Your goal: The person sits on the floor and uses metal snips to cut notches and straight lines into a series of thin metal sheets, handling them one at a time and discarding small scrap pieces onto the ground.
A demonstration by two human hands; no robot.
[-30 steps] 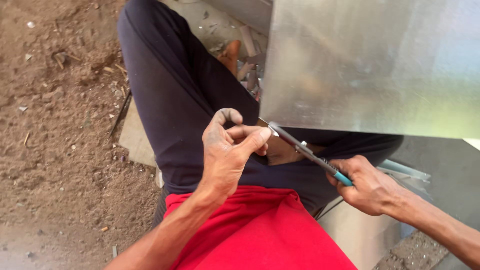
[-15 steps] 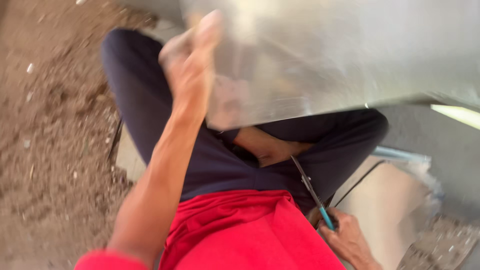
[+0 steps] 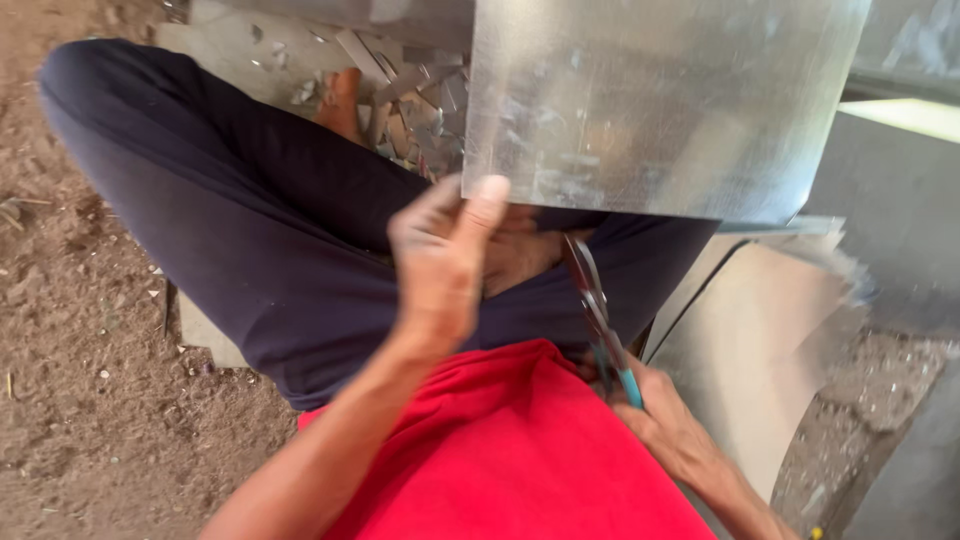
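My left hand [image 3: 440, 265] pinches the lower left corner of a shiny galvanised metal sheet [image 3: 660, 100], thumb on its near face, and holds it up over my crossed legs. My right hand [image 3: 670, 425] grips the blue handles of metal shears [image 3: 595, 310] low by my right hip. The shears' blades point up toward the sheet's bottom edge and stop just short of it.
I sit cross-legged on a flat sheet on dirt ground [image 3: 90, 400]. Several metal offcuts [image 3: 410, 100] lie past my bare foot. More flat sheet metal [image 3: 770, 350] lies at my right, with a grey panel [image 3: 890, 200] beyond.
My left hand rose from the shears by my lap and took the sheet's corner. The right hand drew the shears back toward my hip. The sheet now sits steadier.
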